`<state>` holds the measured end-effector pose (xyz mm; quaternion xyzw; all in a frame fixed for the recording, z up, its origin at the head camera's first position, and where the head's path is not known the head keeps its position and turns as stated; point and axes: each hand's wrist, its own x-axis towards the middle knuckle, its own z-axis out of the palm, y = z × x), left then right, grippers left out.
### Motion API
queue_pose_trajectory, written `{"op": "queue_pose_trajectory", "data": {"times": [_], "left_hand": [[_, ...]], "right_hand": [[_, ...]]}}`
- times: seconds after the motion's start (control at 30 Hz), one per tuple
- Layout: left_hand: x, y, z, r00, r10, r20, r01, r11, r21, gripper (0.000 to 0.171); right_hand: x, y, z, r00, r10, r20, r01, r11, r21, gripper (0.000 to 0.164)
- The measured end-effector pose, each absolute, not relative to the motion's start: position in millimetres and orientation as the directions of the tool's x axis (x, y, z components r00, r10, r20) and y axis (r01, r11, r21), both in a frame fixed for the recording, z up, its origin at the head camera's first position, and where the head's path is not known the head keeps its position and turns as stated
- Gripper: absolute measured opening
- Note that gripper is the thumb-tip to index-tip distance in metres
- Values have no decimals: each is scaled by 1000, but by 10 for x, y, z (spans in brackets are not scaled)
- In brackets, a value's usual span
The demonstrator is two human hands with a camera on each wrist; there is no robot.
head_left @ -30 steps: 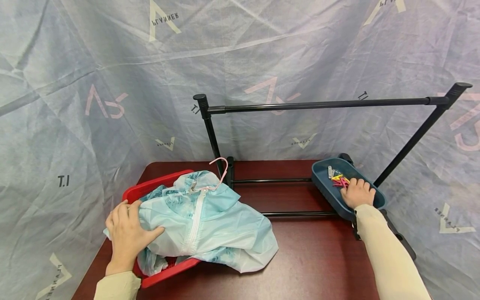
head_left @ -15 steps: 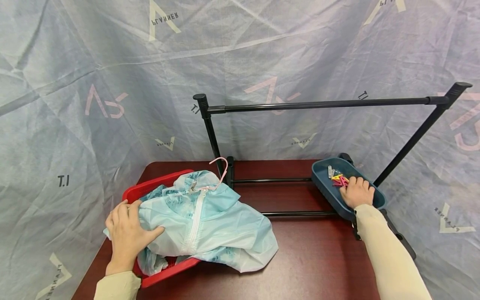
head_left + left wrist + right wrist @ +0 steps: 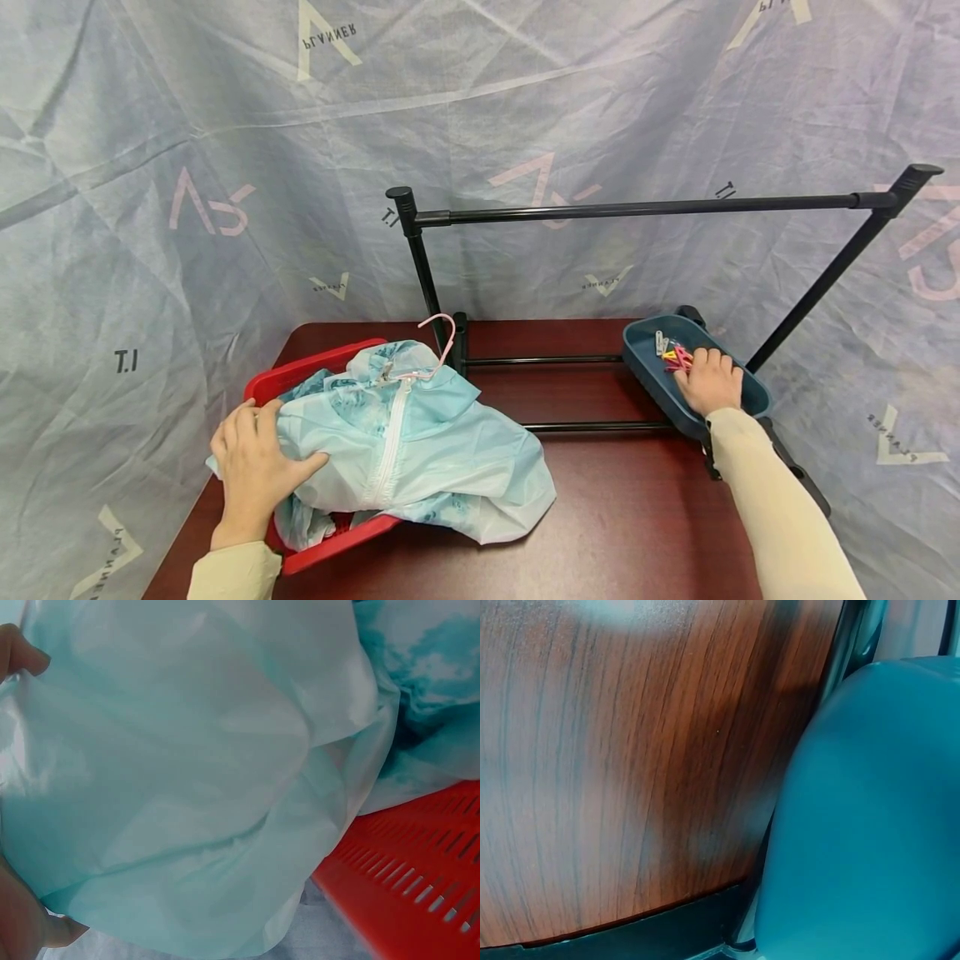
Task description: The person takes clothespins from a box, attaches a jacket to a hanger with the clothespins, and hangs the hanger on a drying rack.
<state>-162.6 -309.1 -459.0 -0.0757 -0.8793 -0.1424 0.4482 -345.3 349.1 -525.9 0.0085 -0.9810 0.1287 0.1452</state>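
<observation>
At the near left of the counter [image 3: 637,517], the left hand [image 3: 251,467] rests on a pale blue zip jacket [image 3: 465,458], thumb set wide of the fingers, the cloth lying in the gap between them. Over on the right, the right hand [image 3: 711,385] reaches into a blue tray [image 3: 652,387], its fingers bent down at a cluster of pink and yellow clothespins [image 3: 677,358]; I cannot tell whether it pinches one, as the fingertips are hidden.

The jacket is heaped across a slotted red basket [image 3: 341,548] and spills over its right side onto the counter. Its longest spread runs left to right, while the white zipper [image 3: 392,442] runs from the collar at the far side toward the near edge, slanting slightly left. From the collar a pink hanger hook [image 3: 452,333] stands up, its tip curving left. The tray lies diagonally, long axis from far left to near right, against the right foot of a black garment rack [image 3: 645,210]. A pale clip [image 3: 660,342] lies near the tray's far end.

The rack's top bar spans above the dark red, wood-grained counter, with two low rods beneath. Behind and at both sides hangs wrinkled grey-blue sheeting [image 3: 480,108] printed with letters.
</observation>
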Motion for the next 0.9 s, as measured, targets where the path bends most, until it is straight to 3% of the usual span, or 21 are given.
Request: {"op": "queue_pose_trajectory", "data": {"times": [0.63,0.9], "left_hand": [[-1633,-3104,-4602,-589,6,808,260,948,183,100],[-1632,-3090,-4595,-570,-1,822,272,943,190,99]], "right_hand": [[-3423,3405,-5191,-934,-50,354,-137,965,-225,36],[-3443,3347,-5184,-901,-112,418,-203,962,-181,28]]}}
